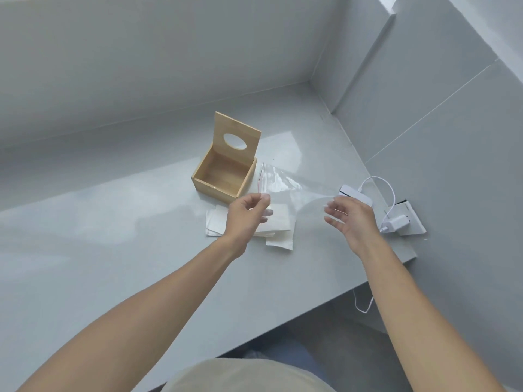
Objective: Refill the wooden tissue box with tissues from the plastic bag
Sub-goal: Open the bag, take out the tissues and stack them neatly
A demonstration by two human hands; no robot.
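The wooden tissue box (223, 176) stands on the grey counter with its lid, pierced by an oval hole, swung upright; its inside shows bare wood. A clear plastic zip bag (285, 183) with a red seal line hangs in the air just right of the box. My left hand (246, 215) pinches the bag's near left corner. My right hand (349, 215) is at the bag's right end with fingers spread; whether it touches the plastic is unclear. A loose stack of white tissues (278, 226) lies on the counter under my left hand and the bag.
A white device (356, 195) with a white cable and a plug adapter (394, 223) in a wall socket plate sit at the right. The counter's (113, 236) right edge drops off near my right forearm. Walls close the back and right.
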